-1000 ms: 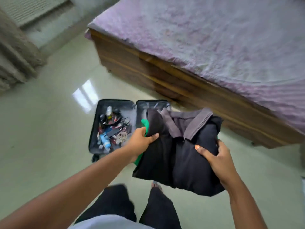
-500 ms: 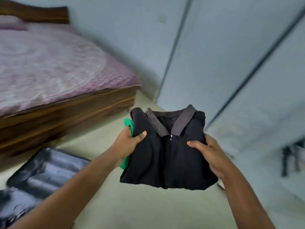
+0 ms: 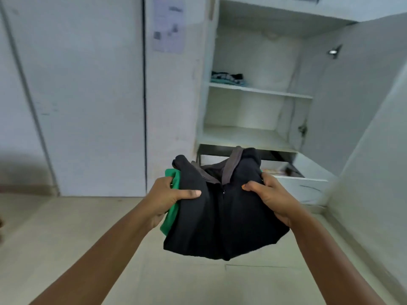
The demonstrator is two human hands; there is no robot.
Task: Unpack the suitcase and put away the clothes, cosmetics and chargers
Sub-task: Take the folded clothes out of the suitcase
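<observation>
Folded black shirt (image 3: 222,216) over green garment (image 3: 170,213), gripped by left hand (image 3: 169,198) and right hand (image 3: 272,198) fingers, now faces open wardrobe (image 3: 253,90) instead of bed—shelving comes next.

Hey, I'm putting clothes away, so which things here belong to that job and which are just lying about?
Belongs to the job:
- folded black collared shirt, gripped by left hand and right hand
- green garment under it
- open white wardrobe

Just there:
- paper notice on the wardrobe
- open drawer
</observation>
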